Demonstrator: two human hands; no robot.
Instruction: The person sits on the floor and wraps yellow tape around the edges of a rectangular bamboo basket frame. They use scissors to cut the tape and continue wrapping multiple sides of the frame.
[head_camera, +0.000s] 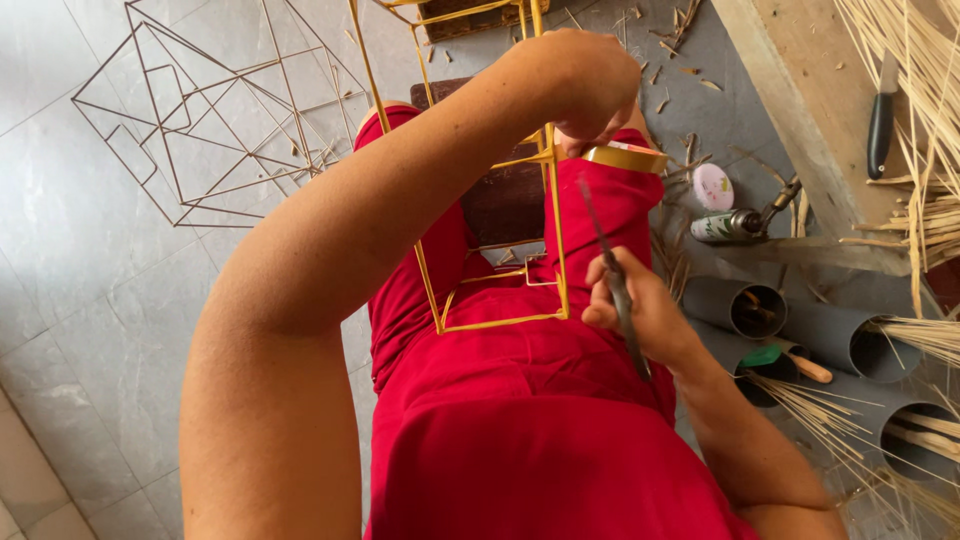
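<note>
Two hands at yellow stick frame (495, 250), left hand (585, 85) gripping (top joint), right hand (630, 305) beside.

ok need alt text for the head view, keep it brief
A person in red clothing holds a yellow stick frame on their lap, left hand gripping its upper joint beside a yellow tape roll, right hand holding a thin dark blade. Grey tubes of bamboo strips lie right.

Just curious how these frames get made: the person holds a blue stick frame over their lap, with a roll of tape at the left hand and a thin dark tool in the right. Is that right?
Not quite. The stick frame is yellow, not blue, as the head view shows. The rest holds: the left hand is at the roll of tape, and the right hand holds a thin dark tool.
</note>
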